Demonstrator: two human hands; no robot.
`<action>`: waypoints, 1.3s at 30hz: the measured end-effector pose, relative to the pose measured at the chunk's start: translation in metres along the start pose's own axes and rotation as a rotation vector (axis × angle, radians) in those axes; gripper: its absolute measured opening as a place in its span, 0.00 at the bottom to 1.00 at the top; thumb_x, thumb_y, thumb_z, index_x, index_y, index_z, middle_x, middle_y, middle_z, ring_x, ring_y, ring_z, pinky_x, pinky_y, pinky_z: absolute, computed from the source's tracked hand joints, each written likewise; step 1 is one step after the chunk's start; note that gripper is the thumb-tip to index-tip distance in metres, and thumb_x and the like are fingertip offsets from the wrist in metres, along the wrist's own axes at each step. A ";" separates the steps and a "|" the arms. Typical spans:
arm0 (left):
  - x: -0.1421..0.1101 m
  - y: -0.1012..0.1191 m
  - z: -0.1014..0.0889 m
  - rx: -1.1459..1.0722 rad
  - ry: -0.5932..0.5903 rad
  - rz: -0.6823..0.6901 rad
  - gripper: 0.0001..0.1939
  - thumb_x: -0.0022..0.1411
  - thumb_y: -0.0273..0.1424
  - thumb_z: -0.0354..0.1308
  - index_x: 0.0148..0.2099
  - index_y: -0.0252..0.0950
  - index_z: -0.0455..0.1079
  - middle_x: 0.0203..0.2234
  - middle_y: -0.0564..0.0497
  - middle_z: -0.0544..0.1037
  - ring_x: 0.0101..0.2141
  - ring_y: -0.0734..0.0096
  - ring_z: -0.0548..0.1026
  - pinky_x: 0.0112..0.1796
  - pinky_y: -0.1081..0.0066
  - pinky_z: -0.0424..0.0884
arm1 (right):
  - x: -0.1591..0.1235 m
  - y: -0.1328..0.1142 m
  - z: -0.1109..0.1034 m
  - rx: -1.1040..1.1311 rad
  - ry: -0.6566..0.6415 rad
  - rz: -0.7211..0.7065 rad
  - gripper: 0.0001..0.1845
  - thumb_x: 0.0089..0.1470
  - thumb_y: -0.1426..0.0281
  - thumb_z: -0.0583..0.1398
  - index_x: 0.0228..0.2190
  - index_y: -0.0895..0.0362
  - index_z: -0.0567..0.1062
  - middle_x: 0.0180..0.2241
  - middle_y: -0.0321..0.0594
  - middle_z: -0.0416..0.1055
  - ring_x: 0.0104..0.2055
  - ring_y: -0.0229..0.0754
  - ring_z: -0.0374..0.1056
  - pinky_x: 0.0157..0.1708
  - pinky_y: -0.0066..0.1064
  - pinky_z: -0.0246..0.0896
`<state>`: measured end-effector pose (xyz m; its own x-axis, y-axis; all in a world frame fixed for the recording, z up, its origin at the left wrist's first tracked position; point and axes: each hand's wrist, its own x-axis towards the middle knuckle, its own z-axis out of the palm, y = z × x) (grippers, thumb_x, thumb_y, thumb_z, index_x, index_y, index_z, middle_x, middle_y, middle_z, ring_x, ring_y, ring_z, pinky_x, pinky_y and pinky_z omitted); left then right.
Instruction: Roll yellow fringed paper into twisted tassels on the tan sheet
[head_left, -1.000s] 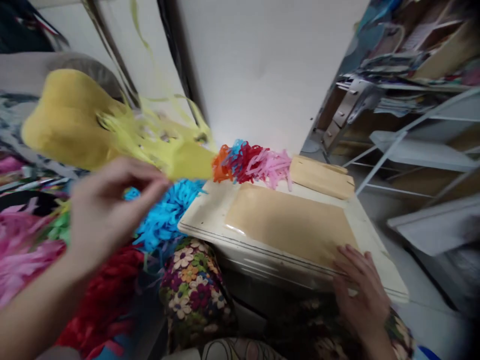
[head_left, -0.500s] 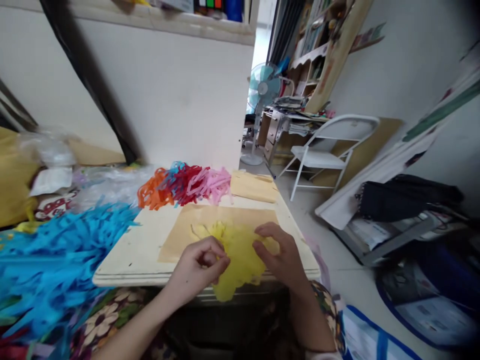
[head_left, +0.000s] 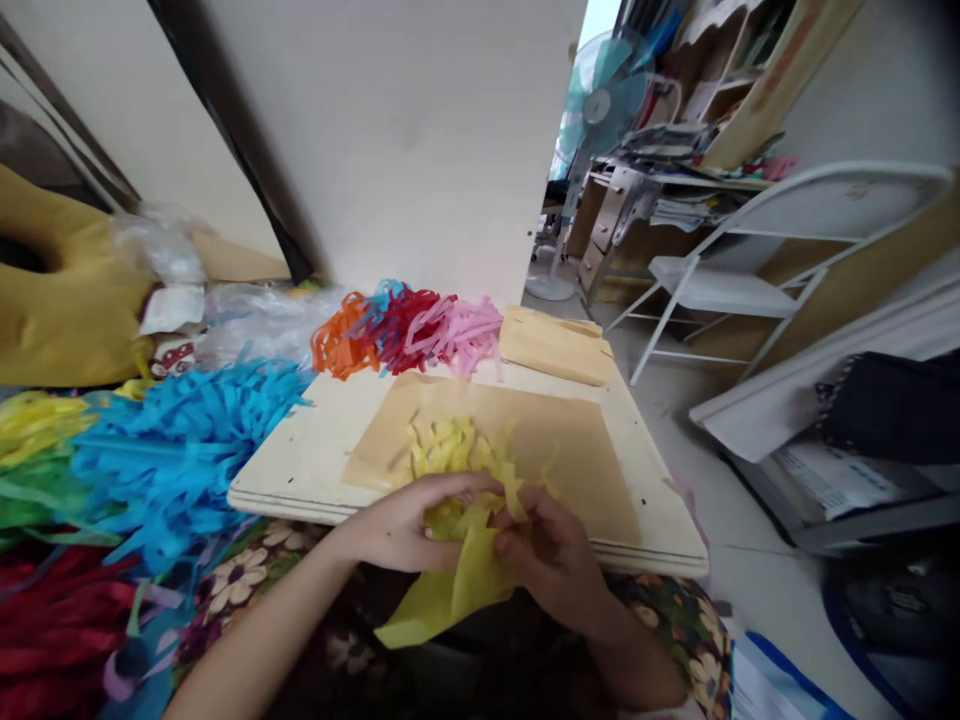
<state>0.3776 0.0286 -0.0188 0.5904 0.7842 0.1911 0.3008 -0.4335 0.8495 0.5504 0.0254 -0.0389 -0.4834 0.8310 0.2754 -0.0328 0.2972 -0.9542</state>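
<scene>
A yellow fringed tissue-paper piece hangs over the near edge of the small white table, its uncut end drooping toward my lap. My left hand curls around it from the left, with the thumb below and the fingers behind. From the right, my right hand pinches its strips near the middle, and some fingertips are hidden by the paper. Cut yellow strips spread beyond my hands on a flat brown paper sheet.
Orange, red and pink fringe bundles lie along the table's back edge, beside a folded brown paper packet. Blue paper strips heap at the left, with green, yellow and dark red ones around. A white folding chair and a fan stand behind.
Both hands have come together on the yellow paper. My right hand, loosely spread before, now grips it, and the paper is gathered and folded downward. The view has tilted down and left.
</scene>
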 end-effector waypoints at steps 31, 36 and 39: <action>-0.011 -0.025 -0.040 -0.330 0.584 -0.529 0.12 0.43 0.38 0.58 0.28 0.36 0.65 0.22 0.56 0.69 0.21 0.77 0.67 0.22 0.80 0.62 | 0.013 -0.002 -0.034 0.038 0.130 -0.056 0.12 0.47 0.70 0.55 0.37 0.52 0.64 0.30 0.33 0.64 0.27 0.30 0.61 0.23 0.21 0.59; -0.010 -0.025 -0.039 -0.465 0.640 -0.543 0.13 0.42 0.38 0.59 0.29 0.36 0.64 0.18 0.58 0.68 0.17 0.79 0.66 0.18 0.80 0.61 | 0.012 -0.001 -0.036 -0.470 0.244 -0.226 0.10 0.48 0.71 0.54 0.36 0.56 0.65 0.35 0.41 0.64 0.37 0.38 0.62 0.37 0.32 0.59; -0.014 -0.021 -0.038 -0.363 0.571 -0.500 0.12 0.44 0.38 0.58 0.28 0.35 0.65 0.18 0.57 0.67 0.17 0.81 0.64 0.18 0.81 0.59 | 0.009 -0.005 -0.035 -0.742 0.362 -0.425 0.12 0.46 0.71 0.55 0.37 0.58 0.65 0.40 0.45 0.63 0.44 0.43 0.57 0.45 0.38 0.53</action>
<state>0.3348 0.0440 -0.0210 -0.0472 0.9924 -0.1136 0.1086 0.1182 0.9870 0.5767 0.0478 -0.0280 -0.2521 0.6424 0.7237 0.4843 0.7312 -0.4804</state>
